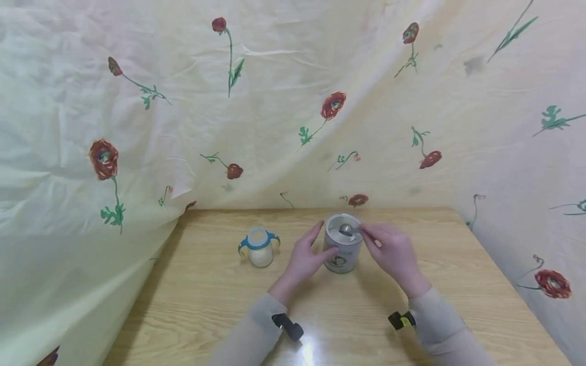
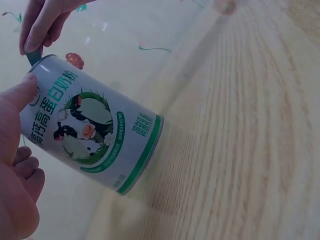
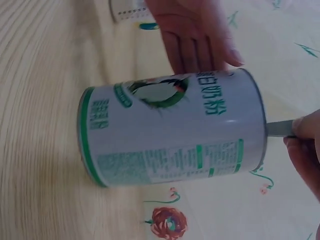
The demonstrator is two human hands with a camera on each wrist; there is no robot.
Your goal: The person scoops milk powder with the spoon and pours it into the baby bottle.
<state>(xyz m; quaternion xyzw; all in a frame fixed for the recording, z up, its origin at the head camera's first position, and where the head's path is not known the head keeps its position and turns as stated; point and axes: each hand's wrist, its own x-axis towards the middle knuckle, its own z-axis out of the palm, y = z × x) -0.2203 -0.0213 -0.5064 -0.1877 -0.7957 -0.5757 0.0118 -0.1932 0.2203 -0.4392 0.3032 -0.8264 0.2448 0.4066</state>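
A white milk powder can [image 1: 342, 256] with a green base band and a cow picture stands upright on the table, open at the top. My left hand [image 1: 308, 256] grips its left side, thumb across the front near the rim. My right hand [image 1: 389, 249] pinches a metal spoon by its flat handle [image 3: 280, 128] at the can's right rim. In the head view the spoon's rounded bowl [image 1: 346, 230] lies inside the can's mouth. The left wrist view shows the left hand [image 2: 17, 165] against the can's label [image 2: 87, 130], close to the rim.
Left of the can stands a small clear bottle [image 1: 261, 255] with a blue two-handled collar and pale contents. Beneath everything is a light wooden table [image 1: 206, 305]. A cream cloth with red flowers [image 1: 274, 101] hangs behind and at both sides.
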